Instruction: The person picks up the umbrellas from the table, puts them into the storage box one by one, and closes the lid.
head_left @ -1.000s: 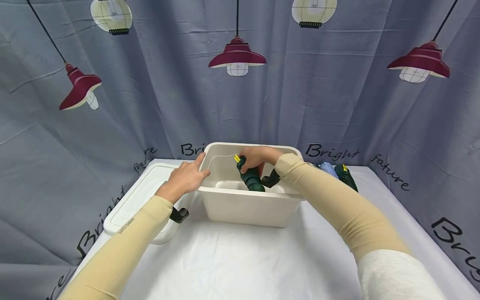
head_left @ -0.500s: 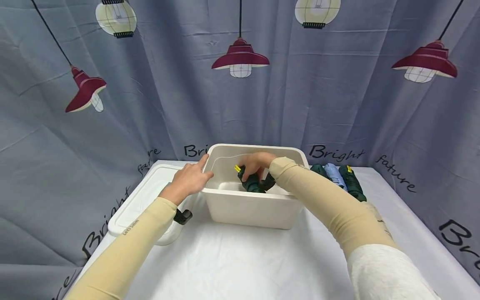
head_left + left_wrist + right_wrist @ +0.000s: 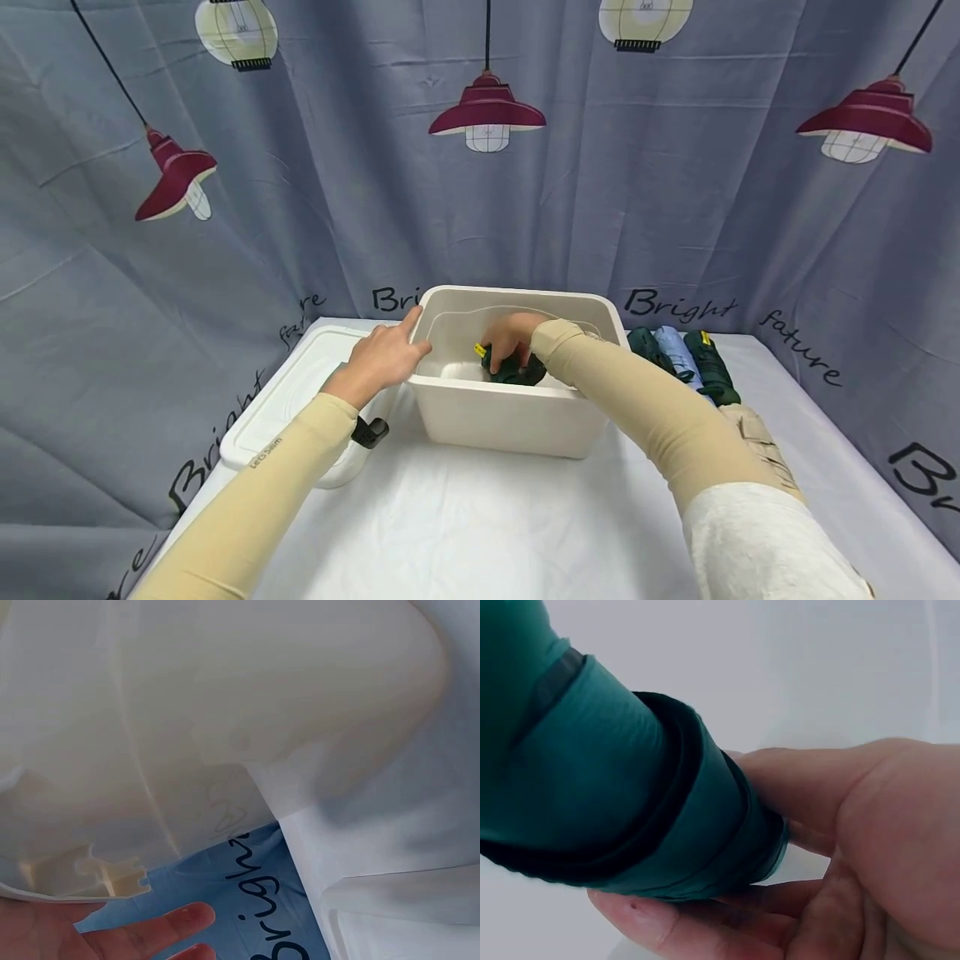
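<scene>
A white plastic bin (image 3: 495, 421) stands on the white table. My right hand (image 3: 512, 335) reaches down inside it and grips a dark green folded umbrella (image 3: 514, 373), whose yellow tag shows at one end. Up close in the right wrist view, thumb and fingers curl round one end of the rolled umbrella (image 3: 622, 772). Resting on the bin's left rim is my left hand (image 3: 382, 358), its index finger stretched along the edge. The left wrist view shows those straight fingers (image 3: 161, 930) beside the bin's pale outer wall (image 3: 187, 682).
The bin's white lid (image 3: 288, 400) lies flat to the left. Right of the bin several folded umbrellas form a row: a dark green one (image 3: 647, 346), a blue one (image 3: 677, 350), another green one (image 3: 708, 364) and a beige one (image 3: 763, 442), partly behind my right forearm. A grey printed curtain (image 3: 487, 217) hangs behind.
My right hand has lowered the green umbrella deeper into the bin, and less of it shows above the front rim. My left hand stays on the left rim. The view has shifted slightly.
</scene>
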Tool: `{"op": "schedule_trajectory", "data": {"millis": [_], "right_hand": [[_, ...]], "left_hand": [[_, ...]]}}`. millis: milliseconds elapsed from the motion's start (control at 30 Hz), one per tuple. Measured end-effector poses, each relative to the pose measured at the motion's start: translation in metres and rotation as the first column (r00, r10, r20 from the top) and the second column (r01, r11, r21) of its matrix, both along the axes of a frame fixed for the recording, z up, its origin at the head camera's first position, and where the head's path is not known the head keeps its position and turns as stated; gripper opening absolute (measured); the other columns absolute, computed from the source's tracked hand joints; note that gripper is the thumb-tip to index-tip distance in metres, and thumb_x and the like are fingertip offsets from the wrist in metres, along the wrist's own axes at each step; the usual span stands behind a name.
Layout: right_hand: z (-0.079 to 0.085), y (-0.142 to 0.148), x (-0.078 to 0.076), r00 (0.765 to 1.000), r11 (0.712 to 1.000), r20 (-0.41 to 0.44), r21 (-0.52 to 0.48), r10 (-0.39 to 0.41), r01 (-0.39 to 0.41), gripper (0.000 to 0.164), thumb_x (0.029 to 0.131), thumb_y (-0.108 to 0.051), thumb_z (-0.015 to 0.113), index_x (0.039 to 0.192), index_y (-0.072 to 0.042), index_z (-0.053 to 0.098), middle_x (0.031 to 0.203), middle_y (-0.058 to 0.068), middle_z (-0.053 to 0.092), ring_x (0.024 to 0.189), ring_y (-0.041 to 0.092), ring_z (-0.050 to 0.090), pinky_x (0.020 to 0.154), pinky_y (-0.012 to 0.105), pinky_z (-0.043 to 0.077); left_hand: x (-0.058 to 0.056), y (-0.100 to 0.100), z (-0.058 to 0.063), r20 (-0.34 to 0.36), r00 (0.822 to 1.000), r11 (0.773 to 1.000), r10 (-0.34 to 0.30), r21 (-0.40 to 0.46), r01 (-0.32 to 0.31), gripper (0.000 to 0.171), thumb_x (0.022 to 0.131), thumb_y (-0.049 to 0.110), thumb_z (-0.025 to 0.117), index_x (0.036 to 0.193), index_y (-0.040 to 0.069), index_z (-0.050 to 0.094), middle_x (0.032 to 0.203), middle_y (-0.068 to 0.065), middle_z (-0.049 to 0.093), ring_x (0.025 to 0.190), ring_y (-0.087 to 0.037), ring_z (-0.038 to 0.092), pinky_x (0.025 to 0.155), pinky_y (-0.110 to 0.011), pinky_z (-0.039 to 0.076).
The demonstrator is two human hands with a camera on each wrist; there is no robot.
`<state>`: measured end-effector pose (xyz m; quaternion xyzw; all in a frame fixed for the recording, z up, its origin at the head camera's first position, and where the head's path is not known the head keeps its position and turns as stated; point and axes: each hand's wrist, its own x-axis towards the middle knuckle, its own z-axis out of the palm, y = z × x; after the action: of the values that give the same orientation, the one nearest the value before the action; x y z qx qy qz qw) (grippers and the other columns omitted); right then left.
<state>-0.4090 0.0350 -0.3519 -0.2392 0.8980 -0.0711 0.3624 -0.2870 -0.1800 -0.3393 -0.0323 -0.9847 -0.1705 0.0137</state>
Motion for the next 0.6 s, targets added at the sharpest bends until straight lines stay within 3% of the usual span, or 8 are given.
{"op": "schedule_trajectory", "data": {"millis": [267, 600], "right_hand": [[-0.0025, -0.0078, 0.001, 1.0, 1.0, 0.0, 0.012, -0.002, 0.002, 0.028, 0.091, -0.01, 0.068, 0.116, -0.004, 0.055, 0.108, 0.009, 0.057, 0.087, 0.025, 0.064, 0.074, 0.038, 0.058], [-0.007, -0.0079, 0.0011, 0.997, 1.0, 0.074, 0.018, 0.001, -0.003, 0.034, 0.093, -0.01, 0.066, 0.123, 0.0, 0.052, 0.104, 0.006, 0.054, 0.084, 0.02, 0.062, 0.075, 0.034, 0.055]], "left_hand": [[0.0006, 0.0014, 0.0005, -0.016, 1.0, 1.0, -0.002, 0.004, 0.002, 0.074, 0.097, 0.05, 0.042, 0.163, 0.029, 0.017, 0.138, -0.023, 0.059, 0.123, -0.038, 0.056, 0.086, -0.054, 0.047], [0.0013, 0.0003, -0.001, -0.019, 1.0, 1.0, -0.004, -0.004, 0.003, 0.074, 0.097, 0.05, 0.041, 0.163, 0.028, 0.017, 0.139, -0.023, 0.058, 0.124, -0.039, 0.056, 0.086, -0.054, 0.048]]}}
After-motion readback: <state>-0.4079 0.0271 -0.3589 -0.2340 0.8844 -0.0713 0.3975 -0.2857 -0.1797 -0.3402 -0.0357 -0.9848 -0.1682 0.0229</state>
